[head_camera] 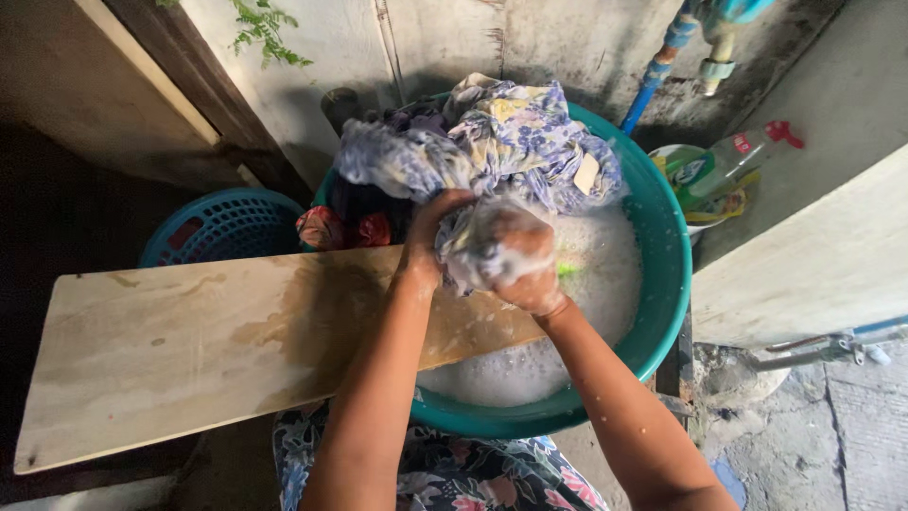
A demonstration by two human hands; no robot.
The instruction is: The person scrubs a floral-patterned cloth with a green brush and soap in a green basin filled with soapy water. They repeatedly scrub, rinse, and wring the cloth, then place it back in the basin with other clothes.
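A wet floral cloth (pixel 511 142) in blue, white and yellow is bunched over the green basin (pixel 667 274) of soapy water. My left hand (pixel 430 237) grips a fold of it from the left. My right hand (pixel 525 270), covered in suds, is clenched on the same bunch just beside it. Both hands meet above the inner end of the wet wooden board (pixel 199 341), which lies across the basin's rim and slopes out to the left. Dark and red garments (pixel 355 227) lie in the basin behind the cloth.
A blue plastic laundry basket (pixel 222 227) stands left of the basin. At the right are a clear bottle with a red cap (pixel 733 156) and a small tub. A blue pipe with a tap (pixel 705 43) runs down the wall. A pale slab (pixel 823 255) lies right.
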